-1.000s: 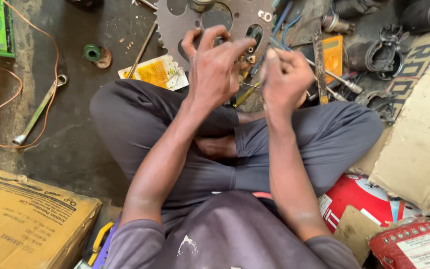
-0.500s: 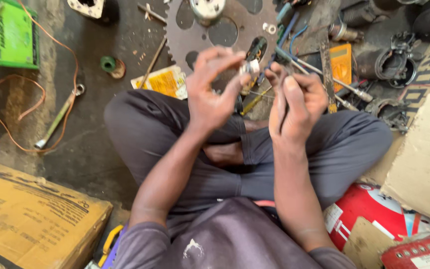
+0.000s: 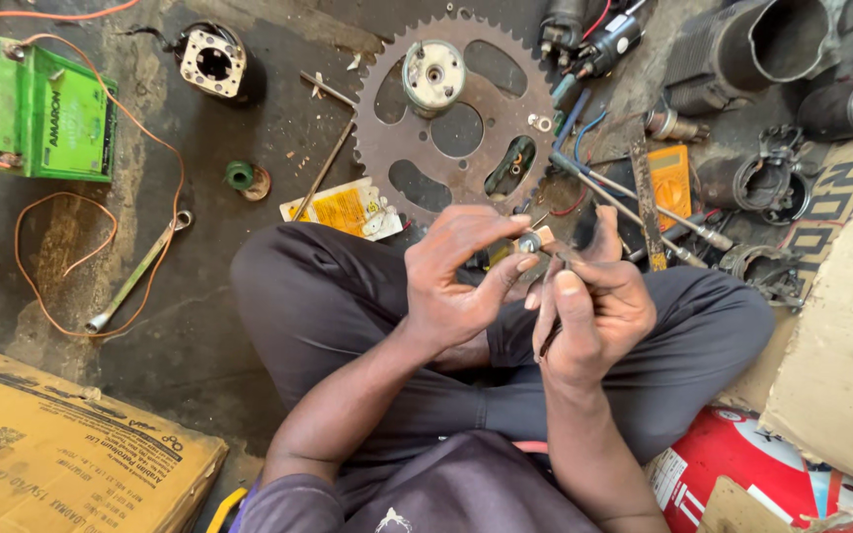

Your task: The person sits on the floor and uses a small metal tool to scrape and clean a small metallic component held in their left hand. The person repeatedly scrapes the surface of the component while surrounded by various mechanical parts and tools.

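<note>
Head view: I log one seated person, legs crossed on a grimy floor, both hands raised over the lap.
Left hand: fingers curled, thumb and forefinger pinching a small round metal part at chest height, above the knees.
Right hand: closed around a thin dark tool, its tip brought against the part; I cannot tell the tool's kind.
Progress: I judge the part to be mid-work, held and not yet set down or fitted anywhere; what remains I cannot read from this frame.
Sprocket: large toothed disc, flat on the floor just beyond the hands.
Yellow sachet: flat printed packet left of the sprocket.
Green battery: boxy, far left, orange wire trailing from it.
Cardboard box: tan, printed, lower left.
Red container: rounded, white lettering, lower right.
Orange meter: small, right of the sprocket.
</note>
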